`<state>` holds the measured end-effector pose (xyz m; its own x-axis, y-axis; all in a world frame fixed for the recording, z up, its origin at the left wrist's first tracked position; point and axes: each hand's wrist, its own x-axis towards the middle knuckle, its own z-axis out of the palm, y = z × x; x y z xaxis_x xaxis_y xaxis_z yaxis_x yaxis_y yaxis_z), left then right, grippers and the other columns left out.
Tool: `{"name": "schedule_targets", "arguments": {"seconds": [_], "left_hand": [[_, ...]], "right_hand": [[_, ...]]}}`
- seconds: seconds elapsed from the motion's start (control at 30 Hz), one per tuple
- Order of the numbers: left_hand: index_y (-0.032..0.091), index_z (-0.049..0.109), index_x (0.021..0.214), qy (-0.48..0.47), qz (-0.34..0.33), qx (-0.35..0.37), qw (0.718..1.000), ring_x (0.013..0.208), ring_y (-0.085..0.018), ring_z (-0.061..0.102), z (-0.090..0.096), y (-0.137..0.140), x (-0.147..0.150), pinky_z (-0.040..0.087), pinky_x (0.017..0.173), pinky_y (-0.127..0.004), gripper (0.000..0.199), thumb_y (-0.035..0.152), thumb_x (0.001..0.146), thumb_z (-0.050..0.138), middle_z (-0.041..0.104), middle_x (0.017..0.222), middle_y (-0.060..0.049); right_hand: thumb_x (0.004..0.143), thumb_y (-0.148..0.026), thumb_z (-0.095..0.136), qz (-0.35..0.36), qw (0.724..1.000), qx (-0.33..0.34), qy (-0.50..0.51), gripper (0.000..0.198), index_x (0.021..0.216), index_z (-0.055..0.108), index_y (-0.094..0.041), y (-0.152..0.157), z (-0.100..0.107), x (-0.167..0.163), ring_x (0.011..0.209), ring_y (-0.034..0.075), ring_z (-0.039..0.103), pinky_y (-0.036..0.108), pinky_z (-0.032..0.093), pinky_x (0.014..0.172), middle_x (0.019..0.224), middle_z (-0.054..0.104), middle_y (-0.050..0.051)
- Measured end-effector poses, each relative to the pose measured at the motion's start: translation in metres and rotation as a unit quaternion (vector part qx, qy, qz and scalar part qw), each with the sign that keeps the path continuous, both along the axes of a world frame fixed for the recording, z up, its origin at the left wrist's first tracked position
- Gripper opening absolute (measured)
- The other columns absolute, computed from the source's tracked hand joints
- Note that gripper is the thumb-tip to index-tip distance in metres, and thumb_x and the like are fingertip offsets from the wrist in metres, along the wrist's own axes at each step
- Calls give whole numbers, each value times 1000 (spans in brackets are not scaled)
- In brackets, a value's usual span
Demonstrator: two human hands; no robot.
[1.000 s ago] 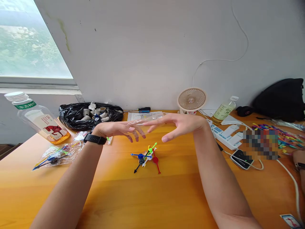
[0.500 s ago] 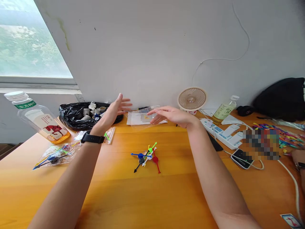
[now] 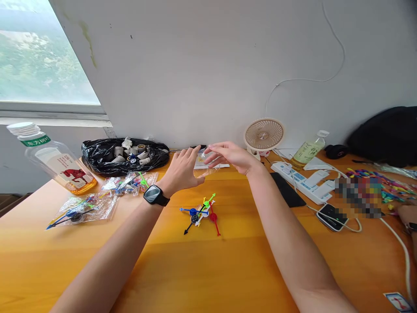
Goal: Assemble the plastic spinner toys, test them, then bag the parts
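Note:
My left hand (image 3: pixel 182 170), with a black watch (image 3: pixel 155 195) on the wrist, reaches to the back of the orange table (image 3: pixel 208 269), palm down over a clear plastic bag (image 3: pixel 208 172). My right hand (image 3: pixel 230 156) meets it from the right, and its fingertips pinch the bag's raised edge. What the left fingers do under the hand is hidden. A small toy of coloured plastic arrows (image 3: pixel 201 213) lies on the table just in front of both hands, untouched.
Clear packets of coloured parts (image 3: pixel 83 208) and a tilted drink bottle (image 3: pixel 54 163) lie at the left, a black bag of small parts (image 3: pixel 124 155) behind. To the right are a fan (image 3: pixel 263 135), power strip (image 3: pixel 304 179), phones (image 3: pixel 288 195), cables and another person's hand (image 3: pixel 407 215).
My left hand came down from its raised pose and moved right onto the clear bag. My right hand moved a little back and closed its fingertips on the bag's edge.

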<state>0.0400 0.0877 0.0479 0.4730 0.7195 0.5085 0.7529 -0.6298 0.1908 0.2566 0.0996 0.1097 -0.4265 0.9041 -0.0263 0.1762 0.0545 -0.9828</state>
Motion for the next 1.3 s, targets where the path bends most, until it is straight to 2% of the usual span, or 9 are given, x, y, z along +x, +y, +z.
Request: {"name": "schedule_targets", "arguments": {"seconds": [0.27, 0.43, 0.47, 0.53, 0.6, 0.67, 0.8, 1.13, 1.3], "left_hand": [[16, 25, 162, -69, -20, -64, 995, 131, -40, 56, -31, 17, -4, 46, 106, -52, 104, 47, 79, 78, 59, 142, -19], [15, 45, 148, -133, -21, -94, 987, 109, -31, 64, -39, 34, -25, 53, 95, -44, 77, 37, 79, 72, 63, 128, -15], [14, 49, 143, -147, -15, -110, 983, 103, -30, 65, -39, 37, -30, 54, 90, -43, 73, 39, 79, 71, 63, 124, -15], [13, 54, 136, -174, 4, -139, 975, 92, -26, 64, -38, 43, -41, 54, 84, -40, 67, 43, 78, 72, 64, 117, -12], [14, 56, 131, -195, 23, -161, 967, 87, -23, 63, -36, 47, -48, 53, 81, -38, 64, 47, 78, 74, 64, 112, -9], [16, 57, 129, -213, 33, -181, 960, 87, -22, 63, -34, 48, -53, 52, 82, -37, 63, 49, 78, 76, 65, 109, -7], [19, 58, 132, -250, 29, -209, 945, 93, -23, 65, -30, 48, -57, 52, 85, -37, 68, 54, 78, 78, 66, 113, -6], [20, 60, 134, -246, 10, -235, 940, 97, -25, 65, -24, 42, -59, 53, 88, -39, 69, 57, 79, 78, 66, 114, -7], [22, 59, 139, -258, -19, -267, 928, 93, -23, 66, -23, 42, -60, 54, 86, -37, 71, 55, 79, 79, 66, 112, -6]], "right_hand": [[100, -41, 64, 3, 999, 13, -34, 26, 112, 72, -20, -4, -4, -14, 99, 20, 75, 29, 56, 87, 106, 81, 9], [92, -44, 71, -34, 973, 194, -119, 27, 92, 73, -17, -6, -2, -14, 84, 17, 67, 27, 50, 74, 92, 77, 5], [90, -45, 72, 3, 964, 221, -147, 28, 88, 74, -17, -7, -1, -15, 81, 17, 65, 26, 48, 71, 89, 75, 4], [88, -46, 74, 157, 945, 206, -200, 29, 88, 74, -17, -10, -4, -19, 79, 16, 64, 26, 46, 69, 87, 74, 3], [84, -45, 79, 333, 898, 125, -259, 30, 93, 75, -17, -12, -12, -27, 81, 16, 66, 25, 47, 69, 89, 75, 2], [74, -42, 87, 420, 839, 51, -341, 35, 95, 74, -17, -13, -25, -38, 82, 16, 68, 24, 46, 67, 91, 76, 1], [66, -32, 91, 399, 794, 25, -459, 31, 86, 71, -19, -13, -48, -57, 77, 16, 66, 24, 41, 60, 84, 74, -2], [65, -21, 88, 392, 784, 38, -480, 21, 77, 72, -20, -26, -40, -69, 71, 15, 64, 24, 39, 58, 74, 72, -4], [68, -15, 81, 395, 795, 57, -457, 12, 75, 71, -19, -28, -40, -72, 68, 13, 62, 24, 38, 56, 71, 70, -4]]}}
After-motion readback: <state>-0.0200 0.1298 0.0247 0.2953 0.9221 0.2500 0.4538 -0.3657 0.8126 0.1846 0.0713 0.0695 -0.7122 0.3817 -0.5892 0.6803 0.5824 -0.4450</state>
